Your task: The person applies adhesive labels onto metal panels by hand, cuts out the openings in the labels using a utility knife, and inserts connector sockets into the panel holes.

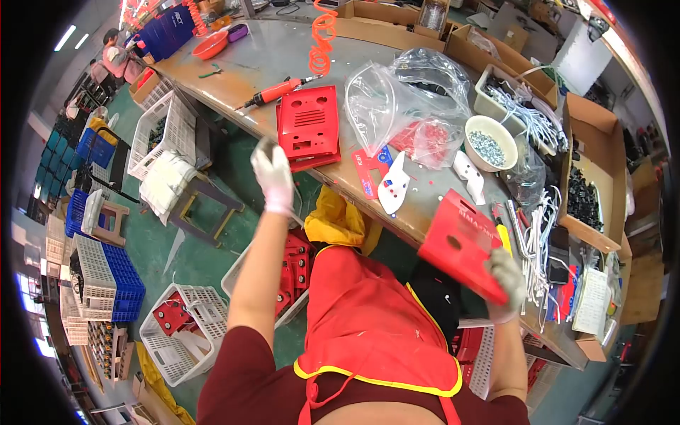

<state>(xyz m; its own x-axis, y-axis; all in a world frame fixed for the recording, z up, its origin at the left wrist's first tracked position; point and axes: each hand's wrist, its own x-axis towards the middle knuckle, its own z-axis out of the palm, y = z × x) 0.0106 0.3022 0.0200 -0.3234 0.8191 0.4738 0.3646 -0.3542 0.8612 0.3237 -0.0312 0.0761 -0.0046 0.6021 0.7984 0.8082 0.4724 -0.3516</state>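
My right hand [506, 283], in a pale glove, grips the lower right end of a red metal panel [464, 244] with a round hole and white lettering, tilted over the table's front edge. My left hand [272, 170], gloved too, is raised beside the left side of a stack of red slotted panels [308, 127]; whether it touches them is unclear, and its fingers are blurred. Behind the stack lies a red power screwdriver [278, 92] under a coiled orange hose [323, 42]. Between the panels are a red and blue label card [370, 172] and a white sheet with stickers [393, 185].
A bowl of screws [490, 144], clear plastic bags [404, 92], white cables [540, 244] and a cardboard box of black parts [591, 177] stand on the table [269, 53]. Crates [185, 333] and a stool [205, 205] are on the floor. A person [119, 60] is at far left.
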